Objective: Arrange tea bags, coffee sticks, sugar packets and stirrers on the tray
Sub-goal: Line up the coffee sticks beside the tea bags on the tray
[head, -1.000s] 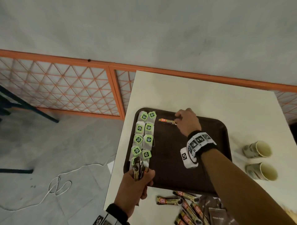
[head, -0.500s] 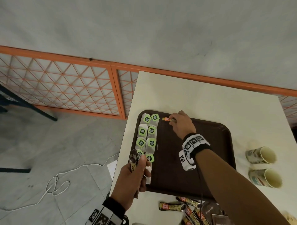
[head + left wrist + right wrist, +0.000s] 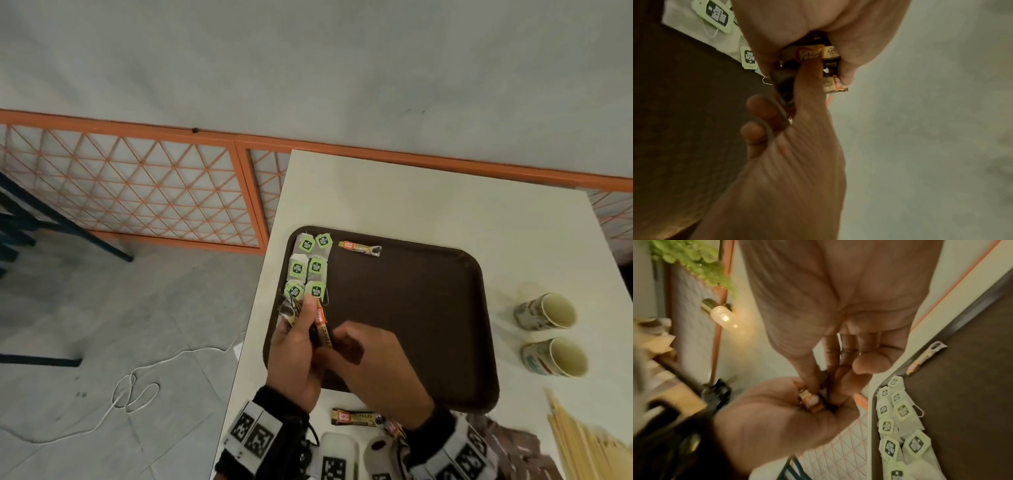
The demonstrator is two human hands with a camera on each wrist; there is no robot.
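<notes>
While the left hand (image 3: 294, 346) is clutching a bundle of coffee sticks (image 3: 322, 325) over the tray's (image 3: 411, 308) near-left corner, the right hand (image 3: 373, 370) is pinching one stick in that bundle; another coffee stick (image 3: 359, 247) is lying beside the tea bags (image 3: 308, 267).

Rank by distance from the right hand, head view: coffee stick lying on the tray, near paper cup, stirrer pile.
From the right hand:
1. coffee stick, alone at the tray's far edge, ahead of the hand.
2. near paper cup, on the table right of the tray.
3. stirrer pile, bottom-right corner.
The first two are fairly close.
</notes>
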